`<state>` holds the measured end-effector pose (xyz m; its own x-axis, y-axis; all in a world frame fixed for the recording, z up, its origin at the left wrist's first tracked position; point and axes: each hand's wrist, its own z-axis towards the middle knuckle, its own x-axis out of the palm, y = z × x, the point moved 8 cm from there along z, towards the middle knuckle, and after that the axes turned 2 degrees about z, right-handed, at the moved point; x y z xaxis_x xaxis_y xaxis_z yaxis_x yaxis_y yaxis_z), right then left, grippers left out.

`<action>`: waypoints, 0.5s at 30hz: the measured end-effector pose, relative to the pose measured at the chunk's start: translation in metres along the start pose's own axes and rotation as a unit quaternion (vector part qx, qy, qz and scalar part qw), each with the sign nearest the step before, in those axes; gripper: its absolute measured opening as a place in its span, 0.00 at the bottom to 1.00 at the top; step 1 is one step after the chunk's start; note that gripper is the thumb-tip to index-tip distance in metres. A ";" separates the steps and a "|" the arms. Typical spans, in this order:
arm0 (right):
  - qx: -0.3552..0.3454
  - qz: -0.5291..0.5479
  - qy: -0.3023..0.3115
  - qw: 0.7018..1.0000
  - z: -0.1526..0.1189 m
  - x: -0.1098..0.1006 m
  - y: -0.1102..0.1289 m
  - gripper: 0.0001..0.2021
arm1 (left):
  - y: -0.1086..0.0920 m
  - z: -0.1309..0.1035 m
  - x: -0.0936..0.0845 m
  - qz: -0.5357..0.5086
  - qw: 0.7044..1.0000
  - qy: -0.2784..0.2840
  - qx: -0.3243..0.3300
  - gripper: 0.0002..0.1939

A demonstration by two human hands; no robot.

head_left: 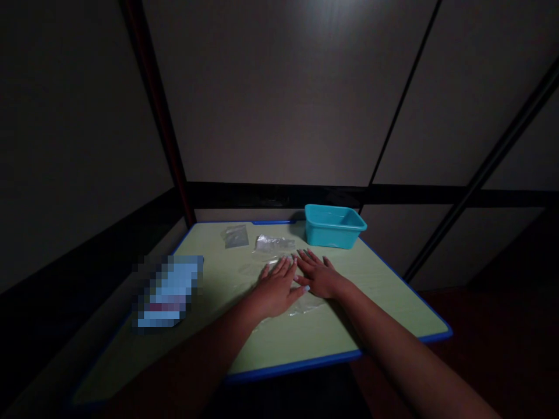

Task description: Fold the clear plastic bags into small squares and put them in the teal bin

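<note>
Both of my hands lie flat, side by side, on a clear plastic bag [308, 304] spread on the table. My left hand [278, 289] has its fingers stretched out toward the far side, its thumb pointing right. Fingers apart, my right hand [320, 277] rests just beside it, and the two touch or nearly touch near the thumbs. Much of the bag is hidden under the palms. Just beyond the fingertips is a crinkled clear plastic piece [274, 244]. A smaller folded clear plastic piece [236, 237] lies farther to the left.
A turquoise plastic basin [334, 227] stands at the back right of the pale green table [384, 302], which has a blue edge. On the left lies a pixelated light-blue item [172, 291]. Panelled walls [271, 105] rise behind and to the left.
</note>
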<state>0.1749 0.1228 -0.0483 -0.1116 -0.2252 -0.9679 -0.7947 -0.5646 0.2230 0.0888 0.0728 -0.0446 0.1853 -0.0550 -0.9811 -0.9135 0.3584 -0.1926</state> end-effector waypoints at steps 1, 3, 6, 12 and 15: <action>0.000 0.001 -0.004 1.000 0.000 0.000 0.000 0.34 | 0.006 0.000 0.001 0.003 1.000 0.004 -0.014 0.38; -0.002 0.002 -0.010 1.000 -0.001 -0.001 0.001 0.35 | 0.016 -0.001 0.002 0.013 0.999 0.010 -0.047 0.39; -0.003 0.000 -0.012 1.000 -0.002 -0.001 0.001 0.34 | 0.027 -0.004 0.002 0.023 0.995 0.021 -0.091 0.40; -0.001 -0.006 -0.012 1.000 -0.002 -0.001 0.001 0.35 | 0.040 -0.006 0.001 0.021 0.990 0.032 -0.134 0.41; 0.000 -0.003 -0.013 1.000 -0.002 -0.001 0.000 0.35 | 0.050 -0.006 -0.001 0.018 0.986 0.028 -0.161 0.42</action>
<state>0.1761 0.1217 -0.0473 -0.1222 -0.2009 -0.9719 -0.7949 -0.5665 0.2171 0.0408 0.0853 -0.0538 0.1393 -0.1031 -0.9849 -0.9884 0.0470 -0.1447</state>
